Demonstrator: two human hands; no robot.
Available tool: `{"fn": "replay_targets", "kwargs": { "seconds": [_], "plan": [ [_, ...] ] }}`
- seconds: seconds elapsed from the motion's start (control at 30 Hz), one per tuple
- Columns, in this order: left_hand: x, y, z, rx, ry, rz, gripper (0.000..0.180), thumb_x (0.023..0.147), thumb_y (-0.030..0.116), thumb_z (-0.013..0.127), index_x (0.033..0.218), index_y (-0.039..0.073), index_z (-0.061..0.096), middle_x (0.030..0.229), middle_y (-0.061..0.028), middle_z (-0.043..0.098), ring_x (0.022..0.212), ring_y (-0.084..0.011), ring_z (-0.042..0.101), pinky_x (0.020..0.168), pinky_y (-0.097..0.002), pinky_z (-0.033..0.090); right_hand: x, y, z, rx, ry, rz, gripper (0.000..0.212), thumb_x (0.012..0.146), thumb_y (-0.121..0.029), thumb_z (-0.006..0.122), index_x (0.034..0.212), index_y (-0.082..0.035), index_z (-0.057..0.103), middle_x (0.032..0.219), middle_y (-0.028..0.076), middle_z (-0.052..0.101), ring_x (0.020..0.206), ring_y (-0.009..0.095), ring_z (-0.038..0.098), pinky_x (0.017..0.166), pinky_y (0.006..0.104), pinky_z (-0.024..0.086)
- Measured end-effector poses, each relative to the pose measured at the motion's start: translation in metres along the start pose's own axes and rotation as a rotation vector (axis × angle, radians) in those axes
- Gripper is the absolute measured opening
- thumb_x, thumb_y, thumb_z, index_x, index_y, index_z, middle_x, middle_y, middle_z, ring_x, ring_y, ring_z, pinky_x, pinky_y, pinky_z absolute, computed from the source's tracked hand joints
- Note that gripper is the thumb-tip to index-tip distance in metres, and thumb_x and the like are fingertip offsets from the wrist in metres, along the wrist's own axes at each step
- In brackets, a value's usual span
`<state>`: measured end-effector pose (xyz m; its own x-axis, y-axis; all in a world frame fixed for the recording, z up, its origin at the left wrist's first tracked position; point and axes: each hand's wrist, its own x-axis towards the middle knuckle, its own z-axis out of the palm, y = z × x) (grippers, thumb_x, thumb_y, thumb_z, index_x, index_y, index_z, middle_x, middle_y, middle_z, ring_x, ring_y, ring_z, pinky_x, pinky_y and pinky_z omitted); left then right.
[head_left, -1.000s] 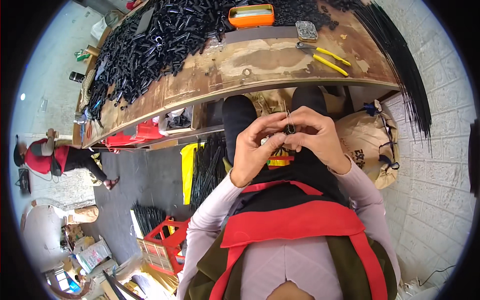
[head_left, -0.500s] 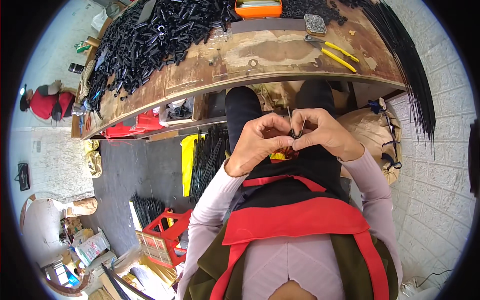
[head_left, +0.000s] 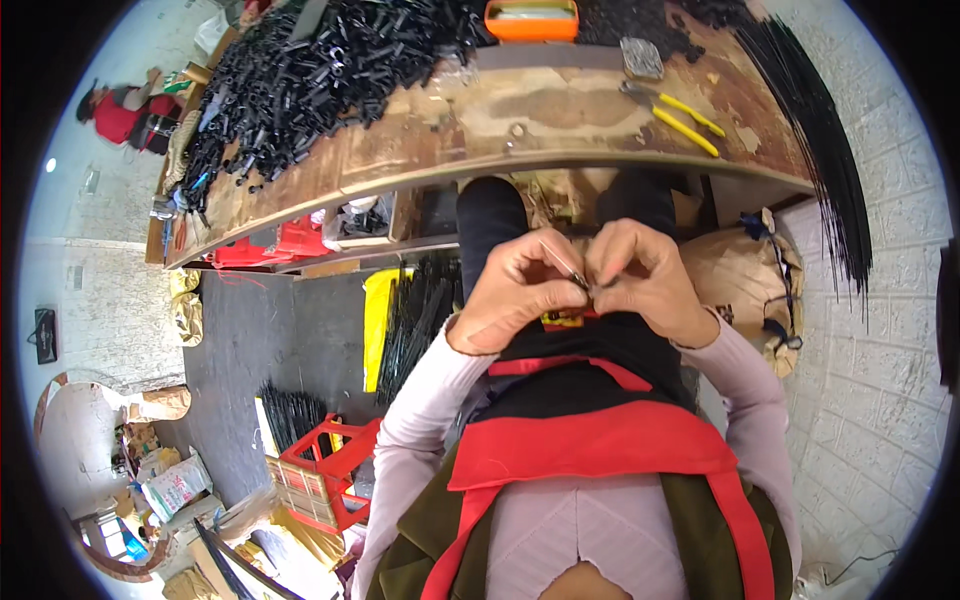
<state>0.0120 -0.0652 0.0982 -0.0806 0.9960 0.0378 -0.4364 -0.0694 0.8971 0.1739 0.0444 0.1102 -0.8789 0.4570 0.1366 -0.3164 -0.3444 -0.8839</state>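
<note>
Over my lap, just in front of the workbench (head_left: 430,142), both hands meet fingertip to fingertip. My left hand (head_left: 505,295) is closed, with thumb and forefinger pinching a small dark piece (head_left: 577,279) whose kind is too small to tell. Against it, the fingers of my right hand (head_left: 655,285) are bent in a pinch; whatever lies between them is hidden. Beyond the hands, yellow-handled pliers (head_left: 688,128) lie on the bench with their jaws toward the left. Near them stands a small clear container (head_left: 641,58) of tiny greyish pieces.
A big heap of black plastic parts (head_left: 320,95) covers the bench's left side. Behind stands an orange box (head_left: 531,28); long black rods (head_left: 825,150) overhang the right end. A red crate-like stool (head_left: 340,470) is on the floor. Another person (head_left: 118,118) is far left.
The thin upright metal pieces seen between my fingertips are no longer visible there. My right hand has turned slightly, its fingers more curled. The view has shifted a little.
</note>
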Motion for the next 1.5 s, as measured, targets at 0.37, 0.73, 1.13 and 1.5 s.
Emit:
{"fn": "replay_targets", "kwargs": {
  "seconds": [0.37,0.73,1.13,1.5],
  "plan": [
    [0.009,0.002,-0.001,0.254,-0.074,0.073,0.011,0.083,0.001,0.072,0.090,-0.002,0.064,0.101,-0.0099,0.063,0.091,-0.0171,0.061,0.080,-0.0282,0.049,0.005,-0.004,-0.019,-0.169,-0.039,-0.204,0.025,0.074,0.010,0.078,0.084,-0.003,0.059,0.089,0.006,0.057,0.084,0.015,0.057,0.075,0.0264,0.045],
    [0.056,0.002,-0.017,0.097,0.105,-0.042,0.008,0.081,-0.008,0.070,0.084,-0.005,0.063,0.103,-0.0177,0.067,0.094,-0.0222,0.065,0.085,-0.0356,0.055,0.071,-0.062,-0.071,-0.373,-0.149,0.372,0.022,0.079,0.002,0.075,0.097,-0.003,0.065,0.092,0.006,0.062,0.088,0.013,0.060,0.079,0.0257,0.048],
    [0.103,-0.011,-0.047,0.111,0.090,-0.187,0.020,0.082,-0.008,0.069,0.081,0.002,0.052,0.105,-0.0145,0.066,0.088,-0.0146,0.067,0.077,-0.0278,0.055,0.276,-0.060,-0.258,-1.552,0.063,-0.293,0.022,0.084,-0.006,0.066,0.106,-0.002,0.063,0.098,0.014,0.067,0.092,0.029,0.063,0.081,0.0378,0.051],
    [0.096,-0.013,-0.041,0.041,0.086,-0.124,0.022,0.089,0.001,0.065,0.109,-0.001,0.056,0.110,-0.0116,0.064,0.088,-0.0160,0.065,0.078,-0.0286,0.055,0.168,-0.063,-0.130,-0.659,0.045,0.157,0.021,0.086,-0.007,0.070,0.106,-0.001,0.066,0.101,0.002,0.066,0.098,0.009,0.062,0.085,0.0258,0.049]
  ]
}}
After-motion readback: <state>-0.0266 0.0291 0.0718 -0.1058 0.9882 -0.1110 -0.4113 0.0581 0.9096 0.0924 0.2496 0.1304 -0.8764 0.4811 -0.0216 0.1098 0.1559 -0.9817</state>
